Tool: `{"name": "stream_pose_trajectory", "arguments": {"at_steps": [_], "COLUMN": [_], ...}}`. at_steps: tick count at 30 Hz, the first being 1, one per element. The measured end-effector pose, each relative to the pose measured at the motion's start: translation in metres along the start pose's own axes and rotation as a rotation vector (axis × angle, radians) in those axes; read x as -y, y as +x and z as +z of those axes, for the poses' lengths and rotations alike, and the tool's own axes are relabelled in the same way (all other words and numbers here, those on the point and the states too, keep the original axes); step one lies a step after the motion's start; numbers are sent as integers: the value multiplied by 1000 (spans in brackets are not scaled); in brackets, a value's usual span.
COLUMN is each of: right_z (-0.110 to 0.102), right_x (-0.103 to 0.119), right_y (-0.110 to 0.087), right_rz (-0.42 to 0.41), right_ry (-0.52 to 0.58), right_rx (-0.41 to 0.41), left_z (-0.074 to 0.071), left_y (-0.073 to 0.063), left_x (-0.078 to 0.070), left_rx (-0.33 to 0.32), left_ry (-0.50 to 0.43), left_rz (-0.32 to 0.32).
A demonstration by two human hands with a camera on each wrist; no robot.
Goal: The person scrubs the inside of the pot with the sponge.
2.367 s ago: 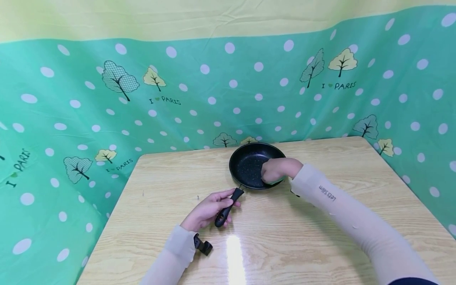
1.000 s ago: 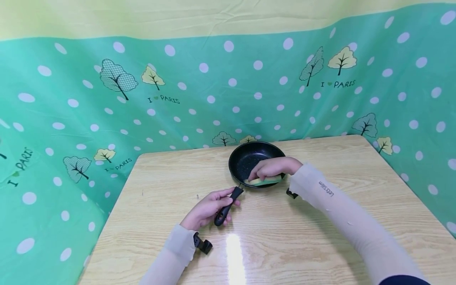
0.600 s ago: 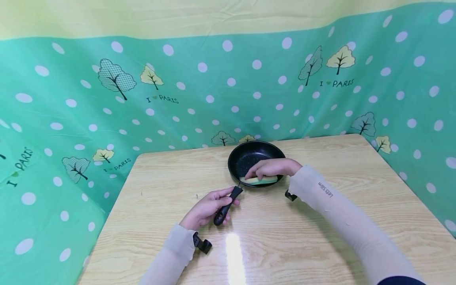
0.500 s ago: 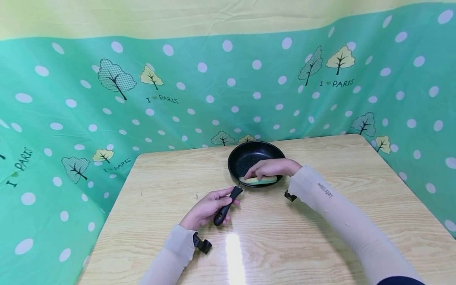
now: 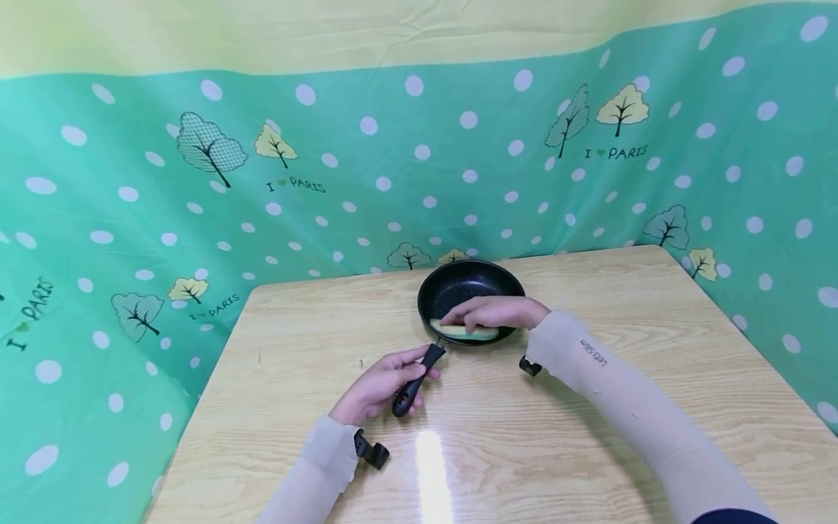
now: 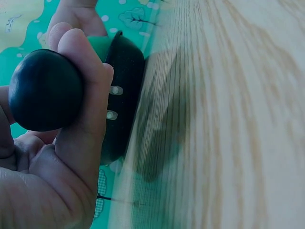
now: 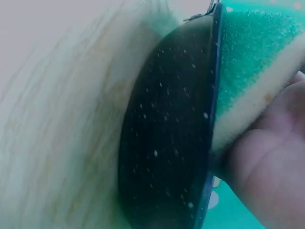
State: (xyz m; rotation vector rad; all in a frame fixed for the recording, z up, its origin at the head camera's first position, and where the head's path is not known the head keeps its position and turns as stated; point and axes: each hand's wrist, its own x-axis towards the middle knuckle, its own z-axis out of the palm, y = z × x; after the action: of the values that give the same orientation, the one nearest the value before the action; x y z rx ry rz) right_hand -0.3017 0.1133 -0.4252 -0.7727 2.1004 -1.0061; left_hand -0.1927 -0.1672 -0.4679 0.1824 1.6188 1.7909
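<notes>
A black frying pan (image 5: 452, 290) with a speckled inside lies on the table, its handle (image 5: 407, 397) pointing toward me. My left hand (image 5: 382, 382) grips that handle; the left wrist view shows fingers wrapped under its rounded end (image 6: 45, 90). Inside the pan, at the near wall by the handle joint, my right hand (image 5: 494, 311) holds a sponge (image 5: 474, 333), green on one side and pale yellow on the other. From the right wrist, the sponge's green face (image 7: 250, 55) leans over the pan's rim, with the thumb (image 7: 267, 157) on the yellow side.
The wood-grain table (image 5: 288, 349) ends close behind the pan, where a green dotted curtain (image 5: 366, 182) hangs and wraps round the sides. A small black camera (image 5: 374, 453) is strapped at the left wrist, another (image 5: 529, 366) at the right.
The right hand has carried the sponge from the pan's right side leftward along the near wall, toward the handle. The left hand keeps its hold and the pan has stayed put.
</notes>
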Motion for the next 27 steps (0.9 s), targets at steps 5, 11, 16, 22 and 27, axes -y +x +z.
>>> {"name": "stream_pose_trajectory", "arguments": {"at_steps": [5, 11, 16, 22, 27], "right_z": [4, 6, 8, 11, 14], "right_x": [-1, -1, 1, 1, 3], "right_y": [6, 9, 12, 20, 27], "right_rz": [-40, -62, -88, -83, -76], "right_ry": [41, 99, 120, 135, 121], "right_rx": [1, 16, 8, -39, -87], "left_z": [-1, -1, -1, 0, -1], "left_y": [0, 0, 1, 1, 1], "left_x": [2, 1, 1, 0, 0], "left_rx": [11, 17, 5, 7, 9], "left_ry": [0, 3, 5, -5, -10], "left_rz": [22, 28, 14, 13, 14]}}
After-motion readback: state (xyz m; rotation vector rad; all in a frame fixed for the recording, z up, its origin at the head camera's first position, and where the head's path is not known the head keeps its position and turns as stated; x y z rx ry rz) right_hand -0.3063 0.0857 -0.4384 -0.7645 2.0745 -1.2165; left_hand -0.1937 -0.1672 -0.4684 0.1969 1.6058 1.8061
